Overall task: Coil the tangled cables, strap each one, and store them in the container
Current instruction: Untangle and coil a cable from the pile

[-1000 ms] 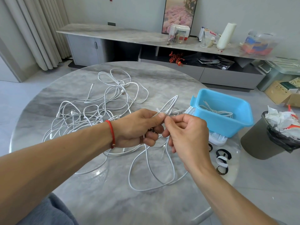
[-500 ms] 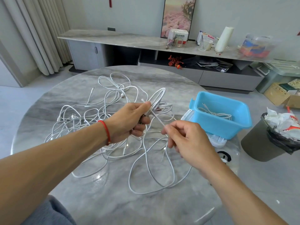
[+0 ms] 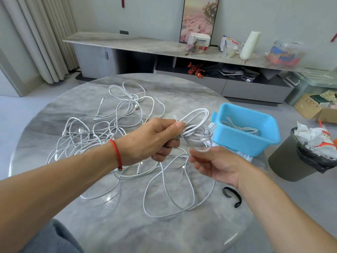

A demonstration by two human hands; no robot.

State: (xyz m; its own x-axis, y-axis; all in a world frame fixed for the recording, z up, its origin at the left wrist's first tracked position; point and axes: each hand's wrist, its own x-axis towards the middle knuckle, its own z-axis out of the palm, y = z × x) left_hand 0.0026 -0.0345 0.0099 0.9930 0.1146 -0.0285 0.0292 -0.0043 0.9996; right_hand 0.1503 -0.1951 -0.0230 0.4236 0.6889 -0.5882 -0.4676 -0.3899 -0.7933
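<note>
**Coiling 2nd cable, most of pile still loose**

Round marble counter (image 3: 87, 207) carries everything. Biggest item: tangled white cables (image 3: 94, 136) spread over the left/centre, loose loops also near the front edge. None of that pile is coiled or strapped.

Blue container (image 3: 242, 143) sits at the right edge of the counter on a white lid-like thing, w/ one white cable already inside (image 3: 240, 127); can't tell if it's strapped. So judged approx one cable done, one in progress, the rest untouched.

Left hand (image 3: 153, 139) grips a partly wound coil (image 3: 197, 128) held above the counter, just left of the container, thumb pinching the loops. Right hand (image 3: 217, 165) is below the coil, fingers curled, seems to pinch the bottom loop/running strand, blurred so grip not certain. Tail of this cable hangs down to the loops on the counter, so winding not finished.

One black strap (image 3: 233, 197) lies open on the counter by the right forearm, not yet used.

Vs 0.5 s ago: coil is fuller and sits further right, right hand has swung from beside the left hand to under the coil, adding a turn. 1 s ago both hands were pinched together w/ hardly any coil.
</note>
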